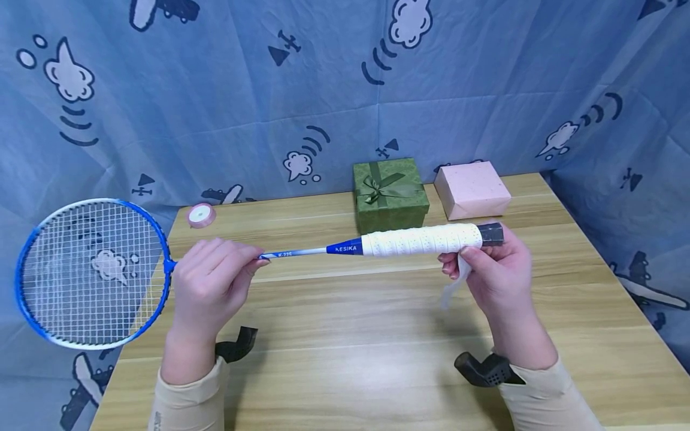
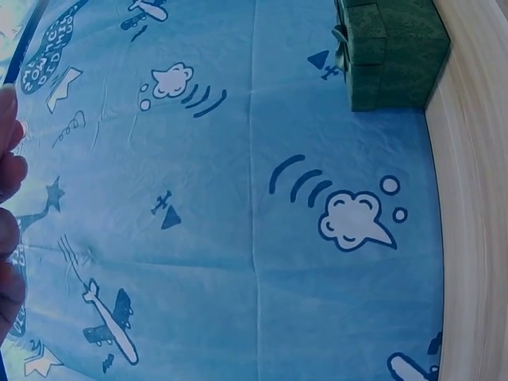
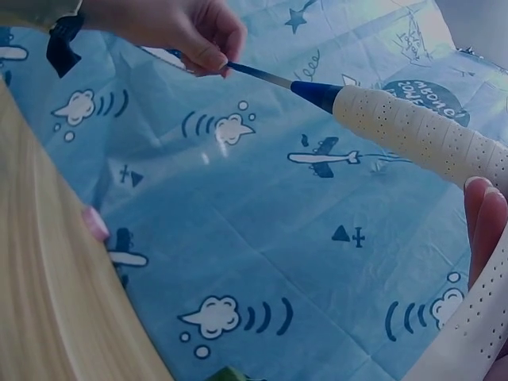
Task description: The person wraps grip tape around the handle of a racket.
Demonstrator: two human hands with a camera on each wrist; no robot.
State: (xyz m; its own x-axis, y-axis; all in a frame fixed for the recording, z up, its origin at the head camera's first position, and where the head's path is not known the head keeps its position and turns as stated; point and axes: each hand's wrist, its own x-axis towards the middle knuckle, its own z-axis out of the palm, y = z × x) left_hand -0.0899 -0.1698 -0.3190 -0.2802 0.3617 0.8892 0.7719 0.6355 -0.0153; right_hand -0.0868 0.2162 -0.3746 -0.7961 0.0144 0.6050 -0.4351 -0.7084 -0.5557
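A blue and white badminton racket (image 1: pixel 166 267) is held level above the table, its strung head at the left. Around its shaft, near the head, my left hand (image 1: pixel 210 281) closes with thumb and fingertips. White perforated grip tape (image 1: pixel 420 240) winds in overlapping turns over most of the handle, while the black butt end (image 1: pixel 491 234) shows bare. There my right hand (image 1: pixel 504 275) pinches the tape at the last turn, fingers behind the handle. A loose tail of the tape (image 3: pixel 472 317) hangs down from this hand. Only fingertips (image 2: pixel 9 178) of my left hand appear in the left wrist view.
A green gift box (image 1: pixel 388 197) with a bow stands at the table's back, beside a pink box (image 1: pixel 473 190). A pink ribbon roll (image 1: pixel 201 215) lies at the back left. Behind the wooden table (image 1: pixel 350 359) hangs a blue patterned cloth (image 1: pixel 226 90).
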